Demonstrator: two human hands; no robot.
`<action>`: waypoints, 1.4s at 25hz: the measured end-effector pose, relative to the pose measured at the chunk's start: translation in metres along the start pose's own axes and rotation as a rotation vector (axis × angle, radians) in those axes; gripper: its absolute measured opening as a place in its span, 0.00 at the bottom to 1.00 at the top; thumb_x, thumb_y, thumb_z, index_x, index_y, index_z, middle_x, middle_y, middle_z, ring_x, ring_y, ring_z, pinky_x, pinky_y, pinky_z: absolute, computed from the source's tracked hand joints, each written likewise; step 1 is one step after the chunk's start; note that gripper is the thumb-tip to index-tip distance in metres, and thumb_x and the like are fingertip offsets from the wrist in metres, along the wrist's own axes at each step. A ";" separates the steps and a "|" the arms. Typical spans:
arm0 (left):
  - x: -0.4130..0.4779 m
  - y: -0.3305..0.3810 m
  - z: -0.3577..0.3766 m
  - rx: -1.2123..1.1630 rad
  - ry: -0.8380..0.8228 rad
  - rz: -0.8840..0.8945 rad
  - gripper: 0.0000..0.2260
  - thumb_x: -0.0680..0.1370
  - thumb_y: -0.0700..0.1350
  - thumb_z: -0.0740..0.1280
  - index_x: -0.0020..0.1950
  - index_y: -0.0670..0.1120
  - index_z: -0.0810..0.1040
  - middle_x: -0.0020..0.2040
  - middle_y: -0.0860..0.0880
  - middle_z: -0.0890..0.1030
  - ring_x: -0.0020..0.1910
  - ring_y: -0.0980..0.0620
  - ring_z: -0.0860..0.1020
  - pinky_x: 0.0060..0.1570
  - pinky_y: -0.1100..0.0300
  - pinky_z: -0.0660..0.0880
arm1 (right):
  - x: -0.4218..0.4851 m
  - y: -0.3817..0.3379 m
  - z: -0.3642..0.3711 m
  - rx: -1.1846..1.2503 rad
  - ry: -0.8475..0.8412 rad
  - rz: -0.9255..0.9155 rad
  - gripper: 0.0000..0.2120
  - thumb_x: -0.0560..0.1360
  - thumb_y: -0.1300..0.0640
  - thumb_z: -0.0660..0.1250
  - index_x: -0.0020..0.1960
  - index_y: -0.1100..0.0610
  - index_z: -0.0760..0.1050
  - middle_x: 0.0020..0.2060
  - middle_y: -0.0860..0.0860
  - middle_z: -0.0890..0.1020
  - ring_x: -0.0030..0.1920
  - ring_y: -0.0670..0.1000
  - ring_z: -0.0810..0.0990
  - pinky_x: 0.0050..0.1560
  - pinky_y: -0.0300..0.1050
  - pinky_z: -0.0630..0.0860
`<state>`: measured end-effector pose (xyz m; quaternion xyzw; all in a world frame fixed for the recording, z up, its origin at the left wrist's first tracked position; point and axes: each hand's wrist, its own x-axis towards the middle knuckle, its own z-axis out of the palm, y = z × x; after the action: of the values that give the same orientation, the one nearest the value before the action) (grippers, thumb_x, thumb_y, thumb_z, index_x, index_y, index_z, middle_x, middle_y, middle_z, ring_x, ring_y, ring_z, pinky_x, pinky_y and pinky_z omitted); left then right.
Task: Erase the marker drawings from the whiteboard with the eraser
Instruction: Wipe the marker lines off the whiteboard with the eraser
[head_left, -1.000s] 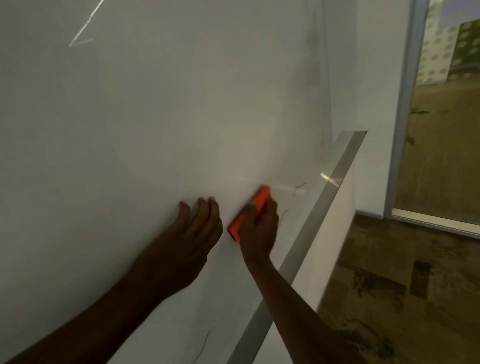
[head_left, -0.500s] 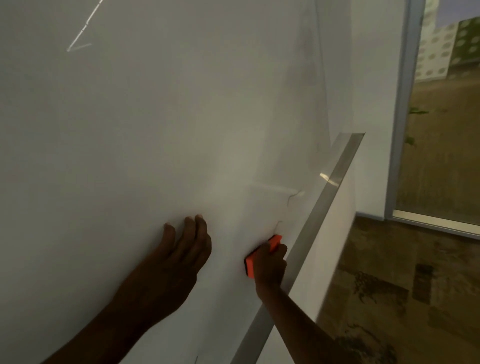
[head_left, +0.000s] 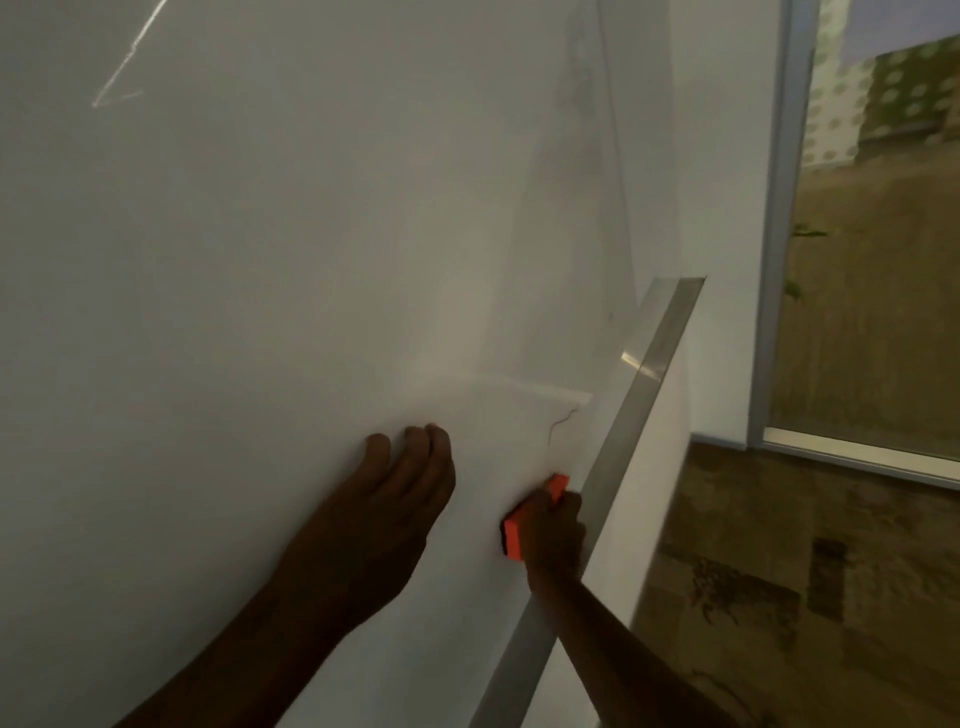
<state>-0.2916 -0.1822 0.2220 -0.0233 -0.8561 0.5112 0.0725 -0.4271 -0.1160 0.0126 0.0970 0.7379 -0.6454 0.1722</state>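
The whiteboard (head_left: 260, 312) fills most of the view, seen at a steep angle. A thin dark marker line (head_left: 563, 418) remains near its lower right, just above the eraser. My right hand (head_left: 553, 530) grips the orange eraser (head_left: 514, 535) and presses it flat against the board beside the metal tray. My left hand (head_left: 395, 499) rests flat on the board to the left of the eraser, fingers together, holding nothing. A faint grey smear (head_left: 582, 130) shows high up near the board's right edge.
A metal tray rail (head_left: 639, 384) runs diagonally along the board's bottom edge, close to my right hand. Right of the board are a white wall (head_left: 727, 208), a glass window with a pale frame (head_left: 779, 208), and patterned brown floor (head_left: 779, 571).
My right hand has slid the eraser down along the board from beside the marker line to the tray rail. My left hand stayed flat on the board, shifting slightly.
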 end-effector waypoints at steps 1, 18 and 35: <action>-0.001 0.001 0.001 0.002 -0.001 0.003 0.31 0.75 0.48 0.66 0.74 0.33 0.68 0.73 0.31 0.68 0.69 0.32 0.67 0.66 0.36 0.59 | 0.012 -0.029 0.000 0.045 0.039 -0.033 0.21 0.82 0.45 0.56 0.67 0.59 0.68 0.58 0.64 0.75 0.55 0.64 0.77 0.48 0.46 0.69; 0.007 0.013 0.009 0.049 -0.007 -0.001 0.29 0.75 0.45 0.65 0.73 0.31 0.68 0.72 0.28 0.67 0.69 0.31 0.67 0.61 0.37 0.62 | 0.121 -0.109 -0.012 0.015 0.167 -0.392 0.19 0.82 0.48 0.58 0.68 0.58 0.69 0.55 0.62 0.77 0.52 0.59 0.78 0.49 0.47 0.71; -0.151 -0.098 -0.082 0.000 0.214 -0.142 0.19 0.79 0.45 0.66 0.67 0.39 0.79 0.71 0.35 0.76 0.68 0.36 0.70 0.65 0.37 0.65 | -0.228 -0.038 0.010 0.024 -0.155 -0.922 0.26 0.78 0.42 0.60 0.70 0.55 0.67 0.56 0.55 0.71 0.45 0.52 0.76 0.39 0.40 0.74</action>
<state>-0.1265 -0.1749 0.3316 -0.0171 -0.8429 0.4994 0.1994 -0.2298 -0.1132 0.1328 -0.2874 0.6816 -0.6683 -0.0790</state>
